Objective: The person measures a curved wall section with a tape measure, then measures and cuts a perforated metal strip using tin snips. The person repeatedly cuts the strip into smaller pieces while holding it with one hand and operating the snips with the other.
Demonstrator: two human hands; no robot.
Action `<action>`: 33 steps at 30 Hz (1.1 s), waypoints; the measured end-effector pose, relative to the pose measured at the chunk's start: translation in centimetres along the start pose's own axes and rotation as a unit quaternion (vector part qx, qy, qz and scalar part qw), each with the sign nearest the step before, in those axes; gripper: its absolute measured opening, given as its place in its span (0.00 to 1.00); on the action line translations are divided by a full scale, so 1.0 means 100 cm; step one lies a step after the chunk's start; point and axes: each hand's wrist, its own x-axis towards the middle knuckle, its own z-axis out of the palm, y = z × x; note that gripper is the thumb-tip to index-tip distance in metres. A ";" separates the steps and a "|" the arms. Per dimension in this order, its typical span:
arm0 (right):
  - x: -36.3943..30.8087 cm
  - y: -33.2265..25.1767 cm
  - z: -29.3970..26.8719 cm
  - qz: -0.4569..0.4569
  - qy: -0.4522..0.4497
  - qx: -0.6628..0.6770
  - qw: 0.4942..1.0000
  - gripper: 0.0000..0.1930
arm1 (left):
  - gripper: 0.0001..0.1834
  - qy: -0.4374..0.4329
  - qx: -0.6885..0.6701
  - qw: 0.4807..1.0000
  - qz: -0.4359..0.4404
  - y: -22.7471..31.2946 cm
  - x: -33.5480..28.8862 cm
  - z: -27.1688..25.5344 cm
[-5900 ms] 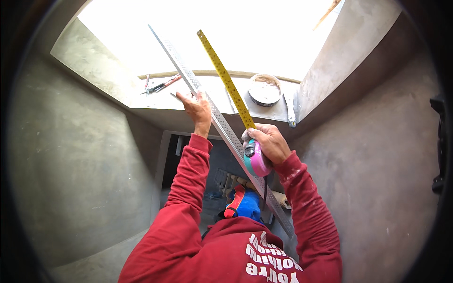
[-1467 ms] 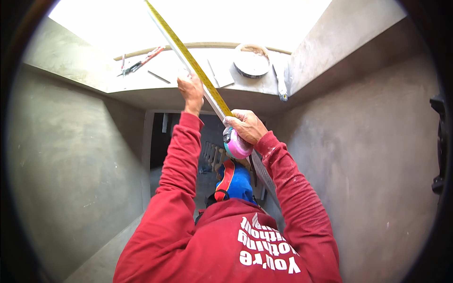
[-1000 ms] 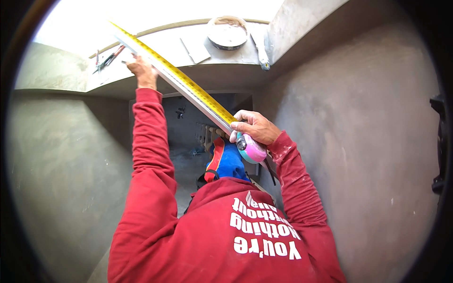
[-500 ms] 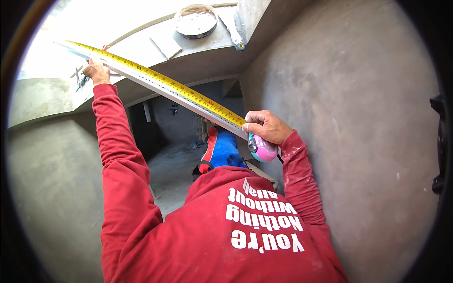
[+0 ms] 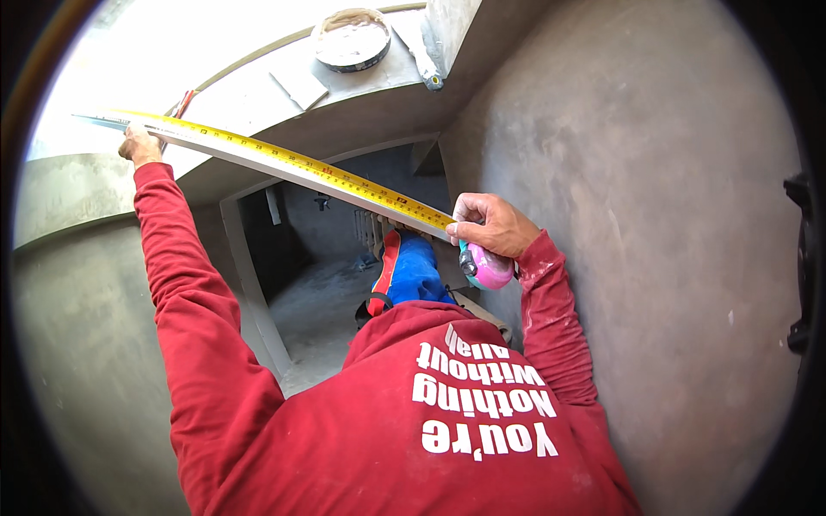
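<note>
A long white metal profile (image 5: 258,156) with a perforated edge slants across in front of me, far left to middle right. Along it lies the yellow blade (image 5: 297,162) of a tape measure. My left hand (image 5: 141,144) is closed round the profile near its far left end, which fades into glare. At the opposite end my right hand (image 5: 497,225) pinches the blade against the profile between thumb and fingers. The pink and teal tape measure case (image 5: 489,267) sits just below that hand, partly covered by it.
On the pale ledge ahead are a round tub of white paste (image 5: 351,43), a flat white piece (image 5: 298,88) and a white-smeared tool (image 5: 422,62). A grey plastered wall (image 5: 654,241) rises at right. Below the ledge, an opening shows a grey floor (image 5: 318,318).
My left hand has moved left and slightly down along with the profile and tape, which now slope less steeply. My right hand has stayed nearly in place, keeping its pinch.
</note>
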 end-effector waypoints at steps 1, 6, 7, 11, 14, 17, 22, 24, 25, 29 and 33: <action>0.001 0.000 0.000 -0.003 0.003 -0.005 1.000 0.09 | 0.18 -0.005 0.002 1.000 0.001 -0.001 0.000 -0.002; 0.004 0.001 0.001 -0.034 0.046 -0.052 0.997 0.10 | 0.18 0.024 -0.026 0.999 0.005 -0.003 -0.007 -0.026; 0.004 0.002 0.004 -0.032 0.066 -0.033 0.997 0.10 | 0.17 0.036 -0.053 0.998 -0.003 -0.003 -0.010 -0.030; 0.007 0.010 0.005 -0.052 0.113 -0.050 0.991 0.11 | 0.17 0.033 -0.067 0.997 -0.011 -0.003 -0.015 -0.037; 0.009 0.015 0.003 -0.008 0.087 -0.038 0.995 0.11 | 0.16 0.032 -0.053 0.998 -0.013 -0.003 -0.013 -0.034; 0.011 0.017 0.003 -0.039 0.082 -0.029 0.995 0.10 | 0.14 0.027 -0.033 0.999 -0.016 -0.003 -0.012 -0.030; 0.012 0.018 0.002 -0.031 0.098 -0.030 0.994 0.10 | 0.14 0.031 -0.028 0.999 -0.005 -0.001 -0.019 -0.033; 0.013 0.019 0.003 -0.022 0.117 -0.044 0.992 0.11 | 0.14 0.031 -0.028 0.999 0.002 0.001 -0.023 -0.036; 0.013 0.019 0.004 -0.022 0.130 -0.060 0.989 0.11 | 0.14 0.032 -0.068 0.997 -0.013 0.002 -0.025 -0.038; 0.016 0.023 0.007 -0.059 0.184 -0.145 0.970 0.11 | 0.14 0.049 -0.031 0.998 0.015 0.005 -0.030 -0.042; 0.018 0.023 0.006 -0.024 0.181 -0.148 0.972 0.11 | 0.16 0.073 -0.057 0.994 0.051 0.000 -0.032 -0.041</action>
